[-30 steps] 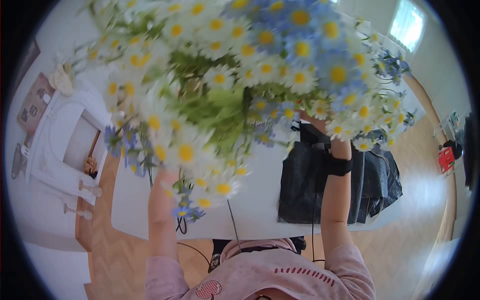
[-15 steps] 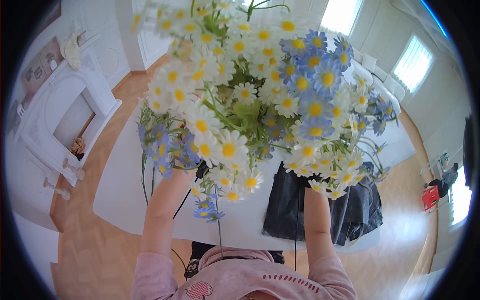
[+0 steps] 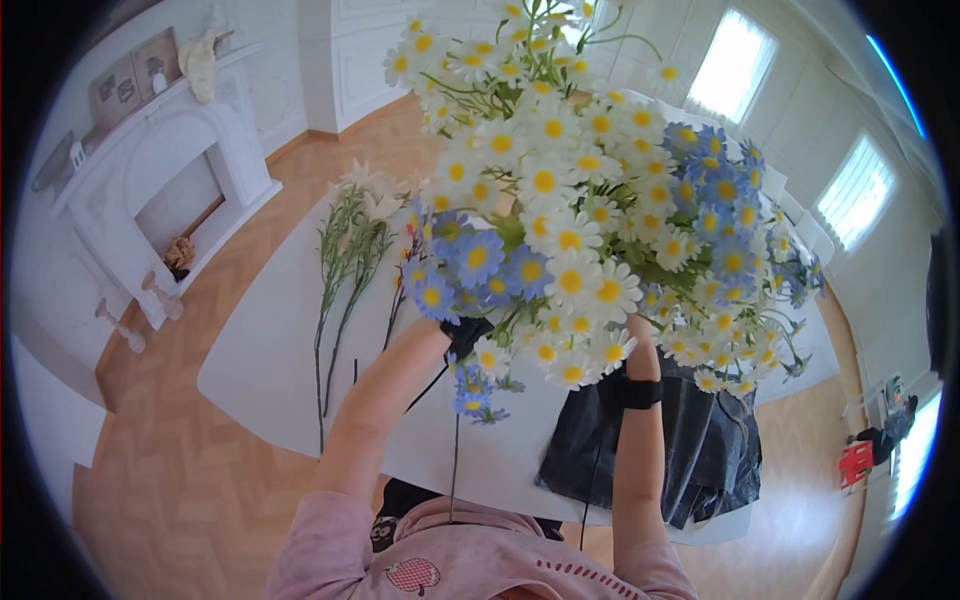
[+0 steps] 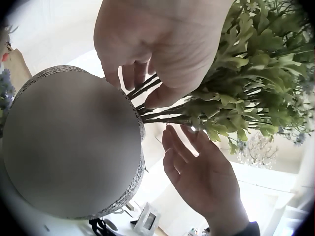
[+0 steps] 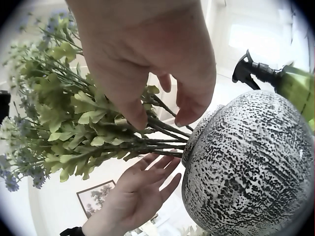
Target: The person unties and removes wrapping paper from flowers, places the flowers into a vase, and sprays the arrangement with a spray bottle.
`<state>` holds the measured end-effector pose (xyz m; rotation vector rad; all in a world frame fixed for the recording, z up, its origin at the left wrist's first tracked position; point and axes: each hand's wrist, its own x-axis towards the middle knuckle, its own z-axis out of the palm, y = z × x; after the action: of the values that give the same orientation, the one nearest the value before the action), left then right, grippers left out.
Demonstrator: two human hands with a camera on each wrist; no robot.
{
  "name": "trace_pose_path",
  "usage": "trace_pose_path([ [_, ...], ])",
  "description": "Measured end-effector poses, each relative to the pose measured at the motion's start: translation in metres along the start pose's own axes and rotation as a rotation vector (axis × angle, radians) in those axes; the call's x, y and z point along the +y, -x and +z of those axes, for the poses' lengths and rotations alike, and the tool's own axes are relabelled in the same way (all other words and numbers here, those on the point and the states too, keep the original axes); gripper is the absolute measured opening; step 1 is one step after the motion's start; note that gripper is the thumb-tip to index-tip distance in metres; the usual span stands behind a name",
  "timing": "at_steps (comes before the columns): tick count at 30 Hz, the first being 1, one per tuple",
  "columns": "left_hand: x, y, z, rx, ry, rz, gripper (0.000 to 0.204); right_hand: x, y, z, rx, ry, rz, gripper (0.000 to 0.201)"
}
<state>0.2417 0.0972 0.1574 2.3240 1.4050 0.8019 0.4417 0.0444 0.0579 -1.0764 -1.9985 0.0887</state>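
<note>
- The bunch of white and blue flowers (image 3: 590, 220) is right between my two hands, its blooms spreading in front of me and hiding my fingers in the head view. Its dark stems (image 4: 167, 119) run side by side into the vase (image 5: 246, 167), with thick green leaves (image 4: 246, 93) just above.
- My left hand (image 4: 160, 46) is at the stems near the vase's mouth. Its thumb stands apart from the fingers, and from my right wrist those fingers look spread and fairly straight, with the tips at the underside of the stems.
- My right hand (image 5: 147, 64) is on the other side of the bunch, thumb and fingers apart, loosely bent and pinching nothing. The fingertips are close to the stems and leaves; I can't tell if they touch.
- The vase is round, with a rough black-and-white surface. It holds the stems; their lower ends are out of sight inside it.
- Behind the vase is a green spray bottle (image 5: 299, 91) with a black trigger; I can't tell what is in it.
- On the white desk (image 3: 270, 350), long sprigs with pale flowers (image 3: 340, 235) lie to my left, and a crumpled black sheet (image 3: 705, 430) lies to my right.
</note>
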Motion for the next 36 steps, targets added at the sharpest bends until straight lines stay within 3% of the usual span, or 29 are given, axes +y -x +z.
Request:
trace_pose_path([
  [6,-0.043,0.013,-0.019,-0.128,0.040,-0.138,0.024,0.020,0.045,-0.015,-0.167,-0.097,0.091,0.037],
  [8,-0.078,0.032,-0.034,-0.202,0.088,-0.224,0.024,0.040,0.047,-0.014,-0.273,-0.140,0.155,0.037],
  [9,-0.061,0.076,-0.019,-0.277,0.149,-0.313,0.024,0.058,0.052,-0.002,-0.383,-0.175,0.226,0.037],
  [11,-0.114,0.072,-0.008,-0.312,-0.007,-0.052,0.030,0.075,0.064,0.012,-0.480,-0.220,0.293,0.037],
  [13,-0.128,0.092,-0.013,-0.268,-0.067,-0.033,0.032,0.061,0.085,0.025,-0.533,-0.253,0.333,0.037],
  [15,-0.130,0.101,-0.021,-0.221,-0.146,-0.022,0.027,0.009,0.150,0.004,-0.554,-0.271,0.352,0.037],
  [16,-0.134,0.101,-0.022,-0.214,-0.150,-0.017,0.027,0.039,0.053,0.085,-0.554,-0.276,0.351,0.037],
  [18,-0.148,0.103,-0.014,-0.313,-0.177,-0.101,0.020,0.031,0.043,0.093,-0.553,-0.283,0.352,0.037],
  [19,-0.158,0.106,-0.005,-0.277,-0.094,-0.081,0.016,-0.012,0.006,0.082,-0.846,-0.237,0.531,0.034],
  [22,-0.161,0.107,0.019,-0.493,-0.157,-0.140,0.020,-0.047,-0.001,0.097,-0.900,-0.156,0.585,0.038],
  [25,-0.164,0.113,0.044,-0.623,-0.166,-0.107,0.026,-0.041,0.015,0.120,-1.020,-0.051,0.617,0.037],
  [27,-0.160,0.112,0.058,-0.709,-0.188,-0.200,0.033,-0.023,0.038,0.133,-0.976,-0.118,0.608,0.037],
  [28,-0.160,0.110,0.062,-0.721,-0.211,-0.166,0.037,-0.010,0.043,0.135,-0.921,-0.176,0.591,0.038],
  [29,-0.179,0.112,0.083,-0.564,-0.173,-0.030,0.028,0.002,0.047,0.136,-0.893,-0.147,0.619,0.033],
  [30,-0.173,0.108,0.080,-0.664,-0.216,-0.046,0.033,0.006,0.044,0.129,-0.860,-0.122,0.654,0.028],
  [31,-0.214,0.108,0.111,-0.567,-0.020,0.033,0.037,0.015,0.041,0.115,-0.793,-0.104,0.653,0.028],
  [33,-0.171,0.114,0.064,-0.556,-0.020,-0.077,0.047,0.027,0.037,0.082,-0.797,-0.117,0.574,0.025],
  [36,-0.183,0.088,0.057,-0.448,-0.080,0.094,0.043,0.038,0.043,0.044,-0.855,-0.157,0.449,0.027],
])
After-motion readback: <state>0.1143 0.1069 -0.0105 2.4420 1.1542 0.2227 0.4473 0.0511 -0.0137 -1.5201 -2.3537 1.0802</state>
